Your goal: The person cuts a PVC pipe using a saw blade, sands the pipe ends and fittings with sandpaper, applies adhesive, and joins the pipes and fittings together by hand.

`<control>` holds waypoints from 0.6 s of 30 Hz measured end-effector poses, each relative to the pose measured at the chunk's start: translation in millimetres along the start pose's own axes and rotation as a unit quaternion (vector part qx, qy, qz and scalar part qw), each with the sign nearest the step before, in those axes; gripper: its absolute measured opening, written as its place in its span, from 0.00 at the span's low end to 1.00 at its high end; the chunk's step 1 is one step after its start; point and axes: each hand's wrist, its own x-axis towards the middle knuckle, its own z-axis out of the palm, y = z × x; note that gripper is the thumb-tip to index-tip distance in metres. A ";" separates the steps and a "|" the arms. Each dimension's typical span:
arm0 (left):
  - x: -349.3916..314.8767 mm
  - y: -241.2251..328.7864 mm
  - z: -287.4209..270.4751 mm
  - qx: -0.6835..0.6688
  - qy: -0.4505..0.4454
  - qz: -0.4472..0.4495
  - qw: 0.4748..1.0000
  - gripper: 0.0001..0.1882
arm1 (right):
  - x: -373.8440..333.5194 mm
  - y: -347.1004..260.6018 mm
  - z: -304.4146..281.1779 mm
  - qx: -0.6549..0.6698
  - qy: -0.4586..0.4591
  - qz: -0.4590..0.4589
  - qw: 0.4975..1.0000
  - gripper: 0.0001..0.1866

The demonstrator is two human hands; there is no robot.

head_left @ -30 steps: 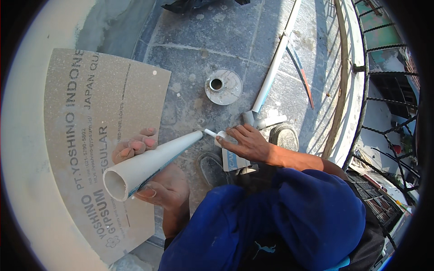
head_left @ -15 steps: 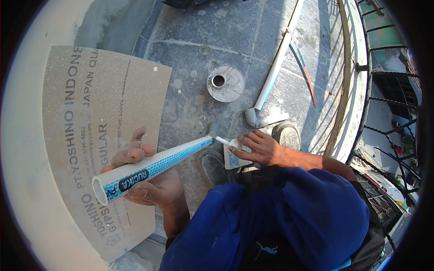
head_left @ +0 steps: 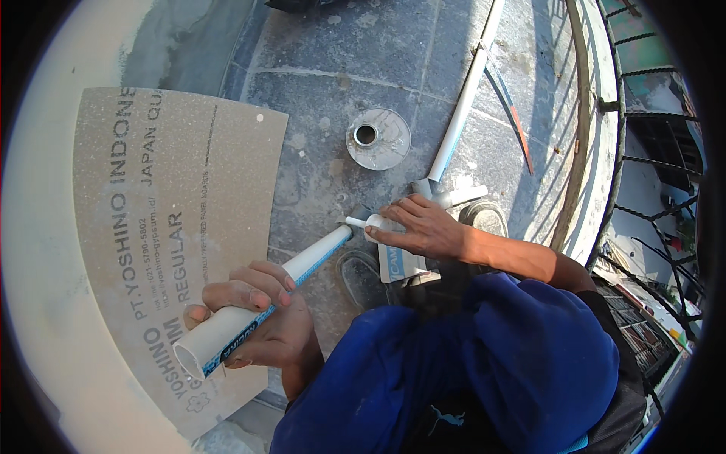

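My left hand [head_left: 261,321] is wrapped round a white PVC pipe [head_left: 319,253] with a blue printed band. The pipe slants from its hollow near end at lower left toward the middle. At its far end sits a grey pipe fitting [head_left: 361,215], partly hidden; whether the two are joined I cannot tell. My right hand [head_left: 423,229] is closed on a small white tube with a narrow nozzle [head_left: 355,222], whose tip is close to the pipe's far end. Below that hand is a white and blue package [head_left: 397,265]; whether the hand touches it is unclear.
A round can [head_left: 389,147] with an open neck stands on the grey tiles. Another white pipe [head_left: 465,110] with a grey elbow [head_left: 421,188] lies beyond, beside a thin red-and-dark strip [head_left: 514,121]. Printed board [head_left: 174,265] lies left; a rope-like railing [head_left: 658,117] runs right.
My left hand and the pipe's near end have moved down and slightly right, and the blue band has rolled downward. My right hand and the tube have shifted up and left, nearer the fitting.
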 end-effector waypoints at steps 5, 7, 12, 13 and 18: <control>-5.4 -6.1 -4.1 0.023 0.036 0.007 0.999 0.29 | -16.4 -2.9 -3.2 -0.030 -0.041 -0.060 0.997 0.26; -5.2 -5.5 -3.8 0.055 0.084 0.015 0.995 0.28 | -23.0 -10.3 -7.6 -0.018 -0.038 -0.065 0.997 0.26; -3.2 -4.8 2.4 0.092 0.139 0.010 0.986 0.24 | -28.0 -14.8 -20.1 -0.013 0.006 -0.004 1.000 0.24; -3.0 -3.9 3.5 0.094 0.153 0.014 0.984 0.23 | -22.1 -13.3 -23.7 -0.007 0.015 0.019 1.000 0.24; -2.5 -0.2 7.9 0.153 0.195 -0.001 0.969 0.19 | -14.3 -4.2 -3.4 -0.039 0.051 0.031 0.997 0.24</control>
